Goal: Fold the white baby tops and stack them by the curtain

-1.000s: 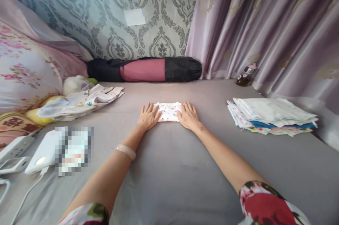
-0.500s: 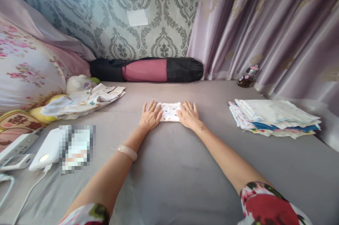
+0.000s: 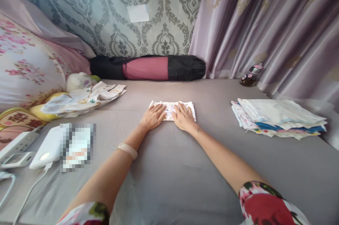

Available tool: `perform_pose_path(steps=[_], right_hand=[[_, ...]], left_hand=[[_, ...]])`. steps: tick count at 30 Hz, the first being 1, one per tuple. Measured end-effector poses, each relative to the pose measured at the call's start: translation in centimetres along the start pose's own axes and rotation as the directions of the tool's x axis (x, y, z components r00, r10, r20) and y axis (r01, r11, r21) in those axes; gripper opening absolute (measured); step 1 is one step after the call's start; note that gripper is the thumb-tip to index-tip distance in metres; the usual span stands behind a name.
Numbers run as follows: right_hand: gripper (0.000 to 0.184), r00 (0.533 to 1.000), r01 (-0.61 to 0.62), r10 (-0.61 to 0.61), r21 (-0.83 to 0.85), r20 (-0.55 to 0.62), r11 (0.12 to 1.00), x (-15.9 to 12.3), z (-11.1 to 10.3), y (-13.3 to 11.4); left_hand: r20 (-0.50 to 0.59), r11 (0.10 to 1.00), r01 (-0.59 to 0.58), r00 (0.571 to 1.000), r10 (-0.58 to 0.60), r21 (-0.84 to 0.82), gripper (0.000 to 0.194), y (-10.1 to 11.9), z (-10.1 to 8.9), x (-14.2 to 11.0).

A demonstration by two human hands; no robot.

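A small white cloth [image 3: 168, 107] with a fine print lies folded into a flat rectangle on the grey bed sheet [image 3: 169, 168]. My left hand [image 3: 153, 116] rests flat on its left half, fingers stretched out. On the right half lies my right hand [image 3: 184, 117], palm down with the fingers straight. Both hands are open, and neither grips the fabric. They cover much of the cloth; its middle and its outer ends show.
To the right sits a stack of folded cloths [image 3: 280, 113]. A dark bottle [image 3: 250, 76] stands by the curtain. A black and pink rolled bag [image 3: 145, 67] lies along the wall. Crumpled printed clothing [image 3: 87, 99], a white power bank [image 3: 51, 147] and a power strip [image 3: 18, 143] are at left.
My hands have come closer together over the cloth, moving inward onto its top. The cloth's left and right ends now show beyond my hands.
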State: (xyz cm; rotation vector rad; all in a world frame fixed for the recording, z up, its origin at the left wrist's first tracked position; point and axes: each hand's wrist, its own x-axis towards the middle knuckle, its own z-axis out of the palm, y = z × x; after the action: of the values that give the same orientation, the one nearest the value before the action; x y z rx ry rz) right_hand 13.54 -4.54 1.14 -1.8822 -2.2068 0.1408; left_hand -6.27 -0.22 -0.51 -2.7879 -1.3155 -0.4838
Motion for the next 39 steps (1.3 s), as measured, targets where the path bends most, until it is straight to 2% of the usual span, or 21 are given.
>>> perform_pose_path(steps=[4,7,11,16,21,26,30,35,39], right_hand=[[0.054,0.999,-0.012,0.011,0.011,0.053,1.0,0.4,-0.9,-0.6],[0.052,1.0,0.012,-0.012,0.026,0.017,1.0,0.8,-1.2,-1.6],[0.051,0.997,0.071,-0.071,0.054,-0.008,0.996,1.3,-0.3,-2.7],[0.05,0.997,0.067,-0.064,0.058,-0.05,0.996,1.2,1.2,-3.0],[0.05,0.997,0.067,-0.066,0.043,-0.035,0.997,1.1,0.9,-3.0],[0.049,0.998,0.066,-0.065,0.026,-0.014,0.998,1.7,0.0,-3.9],[0.051,0.993,0.114,-0.112,0.042,-0.035,0.993,2.3,0.6,-4.7],[0.054,0.99,0.125,-0.121,0.054,-0.073,0.991,2.2,1.9,-5.1],[0.054,0.992,0.124,-0.122,0.05,-0.045,0.991,2.2,1.7,-5.1]], left_hand=[[-0.03,1.0,-0.017,0.999,0.016,-0.005,0.053,0.2,-0.4,-0.2],[-0.077,1.0,-0.015,0.997,0.015,0.002,0.05,0.5,-0.8,-0.4],[-0.047,1.0,0.018,0.999,-0.018,0.001,0.048,0.5,-0.6,-0.4],[-0.03,1.0,0.022,0.999,-0.022,0.004,0.049,0.0,0.1,-0.2],[-0.032,1.0,0.022,0.999,-0.022,-0.019,0.048,0.1,-0.1,-0.2],[-0.094,0.998,0.029,0.995,-0.035,-0.06,0.045,0.2,-0.5,-0.4],[-0.171,0.992,0.105,0.978,-0.116,-0.075,0.046,0.2,-0.8,-0.6],[-0.173,0.987,0.145,0.973,-0.155,-0.07,0.047,0.3,-0.8,-0.6],[-0.17,0.986,0.149,0.973,-0.159,-0.068,0.047,0.4,-0.8,-0.6]])
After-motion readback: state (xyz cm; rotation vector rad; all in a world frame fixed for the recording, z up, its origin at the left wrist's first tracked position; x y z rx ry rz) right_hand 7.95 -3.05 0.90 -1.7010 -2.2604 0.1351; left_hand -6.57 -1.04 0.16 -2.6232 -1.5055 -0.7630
